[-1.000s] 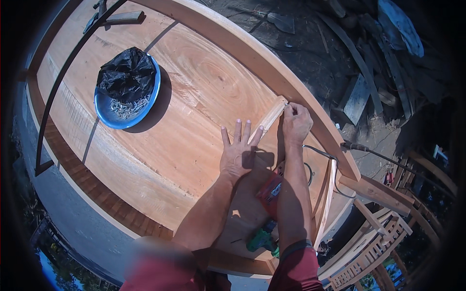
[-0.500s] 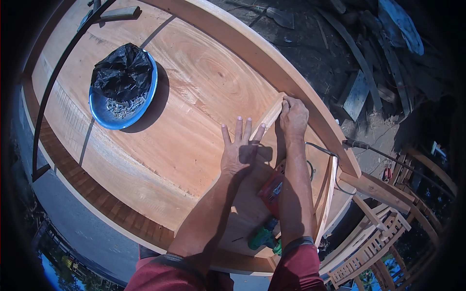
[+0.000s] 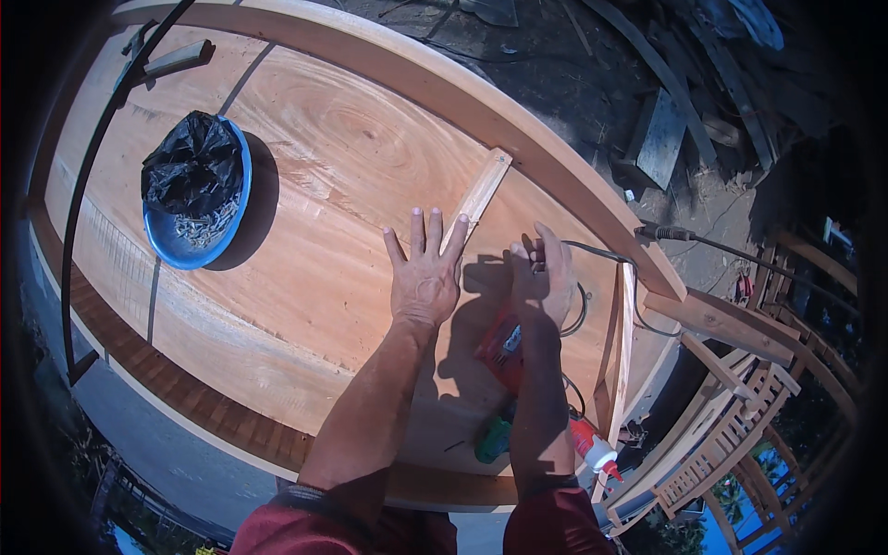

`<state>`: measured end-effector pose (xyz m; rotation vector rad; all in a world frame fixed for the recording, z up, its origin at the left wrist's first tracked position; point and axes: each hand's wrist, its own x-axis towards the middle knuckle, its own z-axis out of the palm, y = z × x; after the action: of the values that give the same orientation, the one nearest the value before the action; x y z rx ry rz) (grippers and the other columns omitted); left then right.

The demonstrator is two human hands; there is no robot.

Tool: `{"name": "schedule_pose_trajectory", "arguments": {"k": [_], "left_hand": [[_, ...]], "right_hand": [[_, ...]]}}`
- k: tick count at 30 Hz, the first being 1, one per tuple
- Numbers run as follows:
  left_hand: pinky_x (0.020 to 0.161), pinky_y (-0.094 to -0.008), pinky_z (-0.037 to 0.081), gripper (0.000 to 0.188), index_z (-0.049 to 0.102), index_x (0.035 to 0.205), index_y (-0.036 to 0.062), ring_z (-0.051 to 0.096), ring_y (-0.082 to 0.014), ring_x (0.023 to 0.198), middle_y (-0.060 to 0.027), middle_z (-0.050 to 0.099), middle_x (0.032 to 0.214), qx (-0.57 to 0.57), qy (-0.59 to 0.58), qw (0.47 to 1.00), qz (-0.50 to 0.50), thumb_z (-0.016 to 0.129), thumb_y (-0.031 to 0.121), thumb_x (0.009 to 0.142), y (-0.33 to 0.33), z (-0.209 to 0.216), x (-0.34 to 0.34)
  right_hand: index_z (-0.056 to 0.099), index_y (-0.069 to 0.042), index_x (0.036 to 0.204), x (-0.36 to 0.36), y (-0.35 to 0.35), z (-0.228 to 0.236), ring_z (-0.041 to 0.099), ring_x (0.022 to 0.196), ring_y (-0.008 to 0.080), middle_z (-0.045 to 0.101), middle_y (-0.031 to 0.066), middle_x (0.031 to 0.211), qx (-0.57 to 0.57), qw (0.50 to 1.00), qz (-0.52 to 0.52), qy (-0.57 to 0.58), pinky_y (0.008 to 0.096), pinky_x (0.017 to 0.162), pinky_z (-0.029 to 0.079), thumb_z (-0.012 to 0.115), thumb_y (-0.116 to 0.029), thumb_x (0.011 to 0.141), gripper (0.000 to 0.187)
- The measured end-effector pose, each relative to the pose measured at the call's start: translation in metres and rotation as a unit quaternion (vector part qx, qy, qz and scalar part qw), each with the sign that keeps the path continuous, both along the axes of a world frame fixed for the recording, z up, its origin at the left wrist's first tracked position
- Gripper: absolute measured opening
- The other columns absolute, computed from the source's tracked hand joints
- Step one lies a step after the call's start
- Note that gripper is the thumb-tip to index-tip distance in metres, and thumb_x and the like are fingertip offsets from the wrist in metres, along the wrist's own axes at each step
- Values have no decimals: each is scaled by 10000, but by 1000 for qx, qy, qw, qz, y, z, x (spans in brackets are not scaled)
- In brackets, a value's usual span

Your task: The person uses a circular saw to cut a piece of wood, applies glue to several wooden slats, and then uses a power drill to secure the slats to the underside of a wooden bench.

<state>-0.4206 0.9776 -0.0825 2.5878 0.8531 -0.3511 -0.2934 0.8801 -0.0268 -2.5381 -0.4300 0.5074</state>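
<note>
My left hand (image 3: 425, 287) lies flat with fingers spread over the near end of a short wooden strip (image 3: 484, 190) on the broad wooden panel (image 3: 324, 222). The strip's far end meets the raised wooden rim. Clear of the strip, my right hand (image 3: 546, 282) is above the panel, fingers loosely curled and apart, with nothing visible in them. Below it, partly hidden by my right forearm, are a red power tool (image 3: 502, 351) with a black cord and a green tool (image 3: 493, 439).
A blue basin (image 3: 242, 185) holding screws and a black plastic bag (image 3: 194, 162) stands on the left. A wood block (image 3: 180, 58) lies beyond it. A red-and-white bottle (image 3: 597, 449) is by my right forearm. The raised rim (image 3: 416, 69) borders the panel; a slatted wooden piece (image 3: 712, 462) stands right.
My right hand has let go of the strip's far end and drawn back toward me. My left hand stays spread at the strip's near end. The view has shifted; the bottle now shows.
</note>
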Motion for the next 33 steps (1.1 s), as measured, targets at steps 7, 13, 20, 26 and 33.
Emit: {"name": "schedule_pose_trajectory", "arguments": {"k": [7,13,20,26,33], "left_hand": [[1186,-734,140,671,311,1620,191,221,-412,1552,-191,336,1633,-1,5,1000,-1,543,322,1005,3,6,4],[1183,-735,141,663,322,1617,185,218,-411,1554,-186,341,1631,-1,5,1000,-1,544,319,1006,-1,1,5],[1179,-739,142,654,332,1610,179,226,-418,1550,-195,344,1627,2,-3,1000,1,541,303,1003,1,2,5],[1187,-749,131,588,326,1615,241,232,-401,1555,-165,360,1636,-21,22,1000,4,473,303,1049,2,6,6],[1184,-752,129,616,330,1614,242,231,-399,1556,-168,360,1635,-28,18,999,5,503,284,1024,4,8,7]], "right_hand": [[489,-189,1529,-123,-146,27,606,1159,481,433,287,1491,-214,930,246,-167,500,920,549,793,-102,724,865],[407,-146,1572,-97,-139,32,600,1203,544,414,332,1509,-170,958,219,-74,535,820,596,803,-99,722,939],[410,-55,1540,-39,-91,75,621,1180,533,525,335,1398,32,973,218,-72,531,867,601,805,-39,736,896],[433,-80,1535,-20,-57,62,660,1113,502,565,319,1351,70,955,273,-96,507,808,613,842,-77,709,921],[462,-105,1532,-22,-56,44,688,1050,480,568,326,1340,47,938,318,-127,487,738,616,883,-131,667,962]]}}
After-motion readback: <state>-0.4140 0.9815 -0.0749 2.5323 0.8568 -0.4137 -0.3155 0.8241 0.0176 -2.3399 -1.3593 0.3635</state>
